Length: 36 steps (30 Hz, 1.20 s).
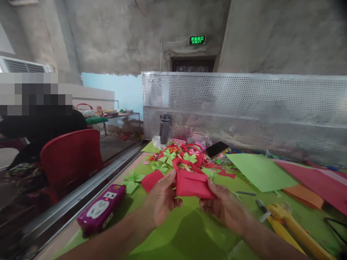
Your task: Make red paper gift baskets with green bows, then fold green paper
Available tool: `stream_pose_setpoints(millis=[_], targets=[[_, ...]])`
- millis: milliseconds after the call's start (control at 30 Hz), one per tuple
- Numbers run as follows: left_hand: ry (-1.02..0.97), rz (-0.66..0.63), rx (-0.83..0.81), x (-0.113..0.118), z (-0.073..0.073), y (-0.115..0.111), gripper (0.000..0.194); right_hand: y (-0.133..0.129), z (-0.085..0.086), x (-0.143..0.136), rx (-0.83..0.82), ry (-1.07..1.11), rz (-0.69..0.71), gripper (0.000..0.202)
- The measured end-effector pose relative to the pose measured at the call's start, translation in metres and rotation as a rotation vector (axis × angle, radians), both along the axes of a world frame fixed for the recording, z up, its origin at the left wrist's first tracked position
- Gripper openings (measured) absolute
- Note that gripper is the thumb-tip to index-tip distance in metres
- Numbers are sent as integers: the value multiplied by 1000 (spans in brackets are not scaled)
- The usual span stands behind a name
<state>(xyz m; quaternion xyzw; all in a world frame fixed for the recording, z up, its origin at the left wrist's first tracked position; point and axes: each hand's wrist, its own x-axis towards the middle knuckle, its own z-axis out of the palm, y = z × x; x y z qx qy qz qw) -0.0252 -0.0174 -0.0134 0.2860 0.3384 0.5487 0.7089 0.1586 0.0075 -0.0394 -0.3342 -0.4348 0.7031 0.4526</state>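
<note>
A small red paper handbag [193, 185] with a looped handle is held up over the green table cover. My left hand [162, 196] pinches its left edge, thumb at the front. The right edge sits between the thumb and fingers of my right hand [221, 198]. Behind it lies a pile of light green paper flowers [168, 156] and red paper pieces. A red paper piece [152, 180] rests just beyond my left hand.
A purple box [101, 209] stands at the left. To the right are a yellow glue gun [291, 224], a cutter [261, 206], green sheets [261, 171] and red sheets [317, 180]. A phone [217, 148] and grey bottle [164, 130] stand near the perforated metal screen [238, 86]. A person sits left.
</note>
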Motion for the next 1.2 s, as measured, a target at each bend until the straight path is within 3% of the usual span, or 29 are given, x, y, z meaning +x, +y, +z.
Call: stream_pose_setpoints(millis=[133,400,733,1000,1200], targets=[[-16,24,-8,0,-2,1,21,0,0,-3,-96,67,6,34],[-11,60,16,-1,-4,5,14,-1,3,-3,37,-25,-51,37],[72,63,216,-5,-6,9,29,4,-2,1,156,-36,-56,35],[101,104,189,-7,-7,10,26,2,4,1,209,-91,-87,37],[142,120,4,-15,-2,16,29,-5,7,-6,101,-170,-170,43]])
